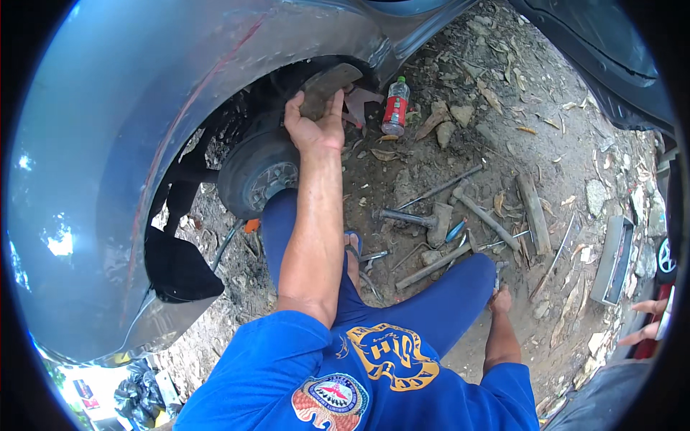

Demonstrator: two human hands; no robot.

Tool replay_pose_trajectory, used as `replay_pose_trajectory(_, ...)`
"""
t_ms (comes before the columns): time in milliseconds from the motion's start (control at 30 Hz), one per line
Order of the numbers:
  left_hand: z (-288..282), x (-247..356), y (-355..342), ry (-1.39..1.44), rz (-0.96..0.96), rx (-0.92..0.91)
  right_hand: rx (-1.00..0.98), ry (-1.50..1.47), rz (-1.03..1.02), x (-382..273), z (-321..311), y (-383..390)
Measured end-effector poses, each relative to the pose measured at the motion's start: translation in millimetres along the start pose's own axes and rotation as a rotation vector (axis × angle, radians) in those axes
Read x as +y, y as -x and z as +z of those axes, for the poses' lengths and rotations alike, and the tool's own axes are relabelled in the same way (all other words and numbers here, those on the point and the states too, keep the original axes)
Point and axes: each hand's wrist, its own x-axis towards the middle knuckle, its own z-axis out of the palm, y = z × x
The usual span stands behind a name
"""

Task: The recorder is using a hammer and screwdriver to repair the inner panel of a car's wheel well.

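My left hand (316, 129) reaches up, palm facing me, into the wheel arch of a dark grey car body (194, 43). Its thumb and fingers are set around a grey-brown curved plate (336, 80); part of the grip is hidden behind the plate. Below the arch, a wheel (262, 172) stands beside my left knee. Low by my right knee, my right hand (500, 300) is closed on what looks like a hammer (501, 271), with the metal head showing above the fist.
A sledgehammer (437, 224), a wooden-handled hammer (489, 215), rods and a wooden stick (533, 214) lie on the dirt ahead. A bottle with a red label (396, 108) stands near the arch. At right are a grey open box (613, 260) and another person's hand (647, 321).
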Motion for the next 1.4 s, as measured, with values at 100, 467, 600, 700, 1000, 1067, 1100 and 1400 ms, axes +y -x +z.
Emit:
replay_pose_trajectory(100,-3,-9,-4,0.081,-0.004,0.062,-0.012,0.03,-0.008,3,3,-2)
replay_pose_trajectory(467,-3,-17,-14,0.197,0.073,-0.016,-0.134,0.158,-0.052,8,3,-15)
replay_pose_trajectory(600,-6,-21,-13,0.203,0.095,-0.03,-0.19,0.196,-0.043,10,-1,-15)
replay_pose_trajectory(700,-15,-23,-18,0.161,0.114,-0.079,-0.228,0.256,-0.072,18,2,-20)
replay_pose_trajectory(1000,-34,6,-46,-0.281,0.006,-0.262,-0.189,0.256,-0.125,33,8,-9)
replay_pose_trajectory(1067,-37,4,-48,-0.339,-0.018,-0.202,-0.207,0.084,-0.044,34,2,-14)
replay_pose_trajectory(1100,-38,3,-48,-0.317,-0.008,-0.211,-0.19,-0.051,-0.062,44,7,-16)
replay_pose_trajectory(1400,-28,17,-44,-0.276,0.059,-0.255,0.065,-0.408,0.16,-6,-24,20)
